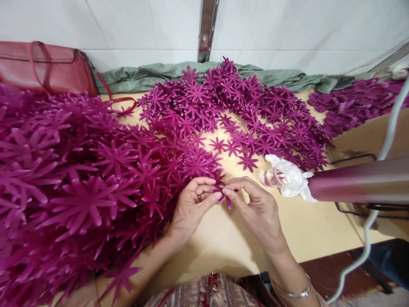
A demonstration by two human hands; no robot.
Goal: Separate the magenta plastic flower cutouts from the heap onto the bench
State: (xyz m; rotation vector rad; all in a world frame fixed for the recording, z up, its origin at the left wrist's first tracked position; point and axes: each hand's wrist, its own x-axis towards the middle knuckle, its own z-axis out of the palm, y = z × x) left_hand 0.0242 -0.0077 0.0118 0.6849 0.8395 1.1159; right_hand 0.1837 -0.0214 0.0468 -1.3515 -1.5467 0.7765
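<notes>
My left hand [193, 204] and my right hand [255, 209] meet over the pale tabletop [303, 230], fingertips pinched together on a small magenta star-shaped flower piece [223, 196]. A big heap of the same magenta flower pieces [73, 187] fills the left side, right against my left hand. More flower pieces [236, 111] lie spread flat across the back of the table. A maroon tube with a clear plastic tip [284, 177] points in from the right, just beside my right hand.
A red handbag [47, 66] sits at the back left against the white wall. A green cloth [153, 76] runs along the wall. A cardboard box [373, 136], a wire rack and a pale cable [367, 238] stand on the right.
</notes>
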